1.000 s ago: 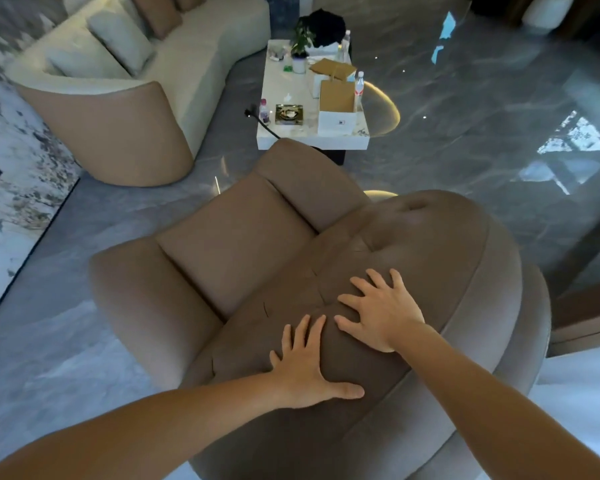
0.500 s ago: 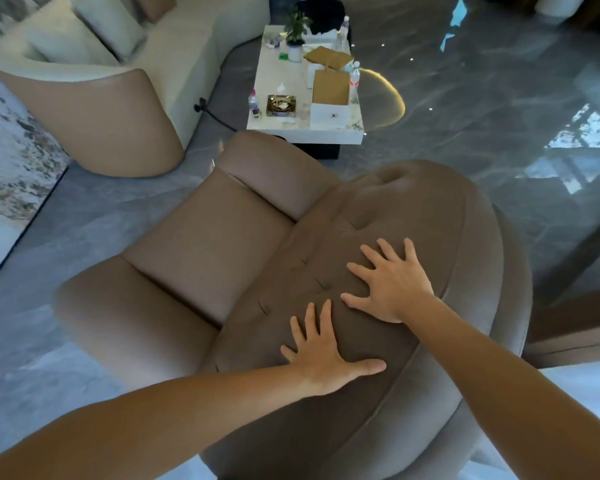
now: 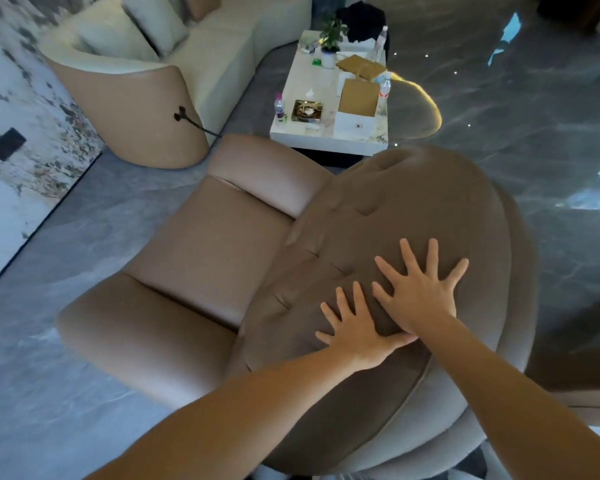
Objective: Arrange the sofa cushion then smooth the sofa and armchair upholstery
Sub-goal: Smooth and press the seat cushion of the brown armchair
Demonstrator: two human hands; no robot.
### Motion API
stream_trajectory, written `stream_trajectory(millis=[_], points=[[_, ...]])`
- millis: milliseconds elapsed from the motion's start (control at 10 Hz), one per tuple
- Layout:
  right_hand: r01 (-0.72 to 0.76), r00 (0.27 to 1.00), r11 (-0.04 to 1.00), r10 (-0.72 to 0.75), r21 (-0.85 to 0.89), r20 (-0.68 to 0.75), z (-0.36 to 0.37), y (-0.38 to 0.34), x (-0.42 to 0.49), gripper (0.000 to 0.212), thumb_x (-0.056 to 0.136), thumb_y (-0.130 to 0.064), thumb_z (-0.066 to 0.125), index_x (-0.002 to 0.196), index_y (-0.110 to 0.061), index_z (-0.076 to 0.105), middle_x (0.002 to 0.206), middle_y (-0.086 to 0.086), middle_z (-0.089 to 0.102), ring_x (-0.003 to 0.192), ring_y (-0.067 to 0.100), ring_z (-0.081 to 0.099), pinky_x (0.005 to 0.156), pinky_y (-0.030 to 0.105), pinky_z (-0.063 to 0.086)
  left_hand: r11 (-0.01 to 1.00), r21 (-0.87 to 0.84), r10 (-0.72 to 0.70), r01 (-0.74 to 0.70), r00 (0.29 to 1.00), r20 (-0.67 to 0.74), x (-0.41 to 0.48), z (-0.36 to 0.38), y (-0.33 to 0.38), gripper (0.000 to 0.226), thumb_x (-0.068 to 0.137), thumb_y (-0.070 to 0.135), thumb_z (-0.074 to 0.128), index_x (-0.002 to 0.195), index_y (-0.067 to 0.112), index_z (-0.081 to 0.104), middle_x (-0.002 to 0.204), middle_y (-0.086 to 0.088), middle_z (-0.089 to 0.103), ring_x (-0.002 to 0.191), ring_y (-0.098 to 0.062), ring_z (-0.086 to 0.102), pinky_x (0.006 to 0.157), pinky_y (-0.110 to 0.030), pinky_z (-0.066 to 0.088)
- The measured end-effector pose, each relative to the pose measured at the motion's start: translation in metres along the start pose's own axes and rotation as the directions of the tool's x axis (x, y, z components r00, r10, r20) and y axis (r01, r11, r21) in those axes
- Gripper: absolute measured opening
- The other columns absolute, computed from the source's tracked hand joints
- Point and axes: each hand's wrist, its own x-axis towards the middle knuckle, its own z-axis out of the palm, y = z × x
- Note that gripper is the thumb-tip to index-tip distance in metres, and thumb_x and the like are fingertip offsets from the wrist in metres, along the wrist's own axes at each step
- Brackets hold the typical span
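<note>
Both hands (image 3: 392, 313) flat, fingers spread, on the armchair (image 3: 413, 209) backrest.

The single head camera looked steeply down and forward from above the armchair (image 3: 222, 271), close over its backrest. Its wide angle (edges bowed) also took in the floor (image 3: 534, 116), a table (image 3: 326, 133) and a sofa (image 3: 222, 46) farther off at the top. No second view shared the scene.
</note>
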Motion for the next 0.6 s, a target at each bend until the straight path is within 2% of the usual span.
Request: stream_trajectory(millis=[100, 200, 300, 400, 500, 600], points=[[-0.004, 1.0, 1.0, 0.004, 0.003, 0.008, 0.003, 0.005, 0.003, 0.07, 0.085, -0.071, -0.005, 0.151, -0.052, 0.005, 0.167, 0.001, -0.005, 0.147, 0.043, -0.019, 0.105, 0.08, -0.006, 1.0, -0.024, -0.008, 0.007, 1.0, -0.009, 0.01, 0.0, 0.016, 0.13, 0.064, 0.083, 0.061, 0.15, 0.035, -0.024, 0.161, 0.001, -0.027, 0.144, -0.04, -0.026, 0.106, -0.076, 0.005], [0.021, 1.0, 1.0, -0.021, -0.005, -0.002, 0.003, 0.012, 0.008, 0.072, 0.082, -0.072, -0.006, 0.152, -0.052, 0.001, 0.167, 0.001, -0.009, 0.146, 0.042, -0.021, 0.107, 0.078, -0.006, 0.998, -0.061, 0.008, -0.009, 1.0, -0.02, 0.018, -0.002, 0.021, 0.128, 0.067, 0.078, 0.065, 0.15, 0.037, -0.023, 0.161, 0.003, -0.026, 0.144, -0.039, -0.024, 0.107, -0.075, 0.007], [0.061, 0.998, 0.998, -0.061, -0.014, 0.017, -0.002, 0.019, 0.02, 0.071, 0.083, -0.072, -0.003, 0.151, -0.052, -0.002, 0.167, 0.0, -0.012, 0.146, 0.041, -0.023, 0.109, 0.077, -0.006, 0.996, -0.078, 0.047, -0.049, 0.998, -0.033, 0.021, -0.006, 0.019, 0.125, 0.066, 0.084, 0.058, 0.151, 0.037, -0.02, 0.162, 0.004, -0.024, 0.146, -0.037, -0.022, 0.109, -0.072, 0.008], [0.049, 0.998, 0.998, -0.048, -0.024, 0.046, -0.005, 0.016, 0.025, 0.064, 0.091, -0.069, 0.006, 0.152, -0.051, -0.003, 0.166, 0.001, -0.014, 0.146, 0.041, -0.023, 0.109, 0.077, -0.005, 0.993, -0.04, 0.105, -0.107, 0.994, -0.035, 0.017, -0.016, 0.012, 0.127, 0.057, 0.097, 0.038, 0.154, 0.032, -0.012, 0.164, 0.001, -0.016, 0.147, -0.037, -0.015, 0.113, -0.066, 0.015], [-0.032, 0.999, 0.999, 0.031, 0.014, 0.044, -0.008, -0.003, 0.016, 0.059, 0.096, -0.059, 0.013, 0.153, -0.047, 0.005, 0.167, 0.003, -0.009, 0.147, 0.043, -0.019, 0.109, 0.078, -0.001, 0.953, 0.152, 0.276, -0.263, 0.958, -0.075, 0.01, -0.032, -0.006, 0.103, 0.079, 0.082, 0.042, 0.157, 0.024, 0.007, 0.164, -0.005, 0.006, 0.147, -0.037, 0.006, 0.112, -0.058, 0.03], [-0.104, 0.993, 0.992, 0.1, 0.066, 0.055, -0.012, -0.03, 0.001, 0.056, 0.098, -0.054, 0.02, 0.153, -0.044, 0.013, 0.167, 0.006, -0.004, 0.147, 0.046, -0.016, 0.108, 0.078, -0.001, 0.869, 0.332, 0.414, -0.367, 0.907, -0.081, 0.005, -0.059, -0.026, 0.066, 0.096, 0.054, 0.047, 0.149, 0.016, 0.034, 0.149, -0.009, 0.04, 0.13, -0.033, 0.043, 0.099, -0.05, 0.047]])
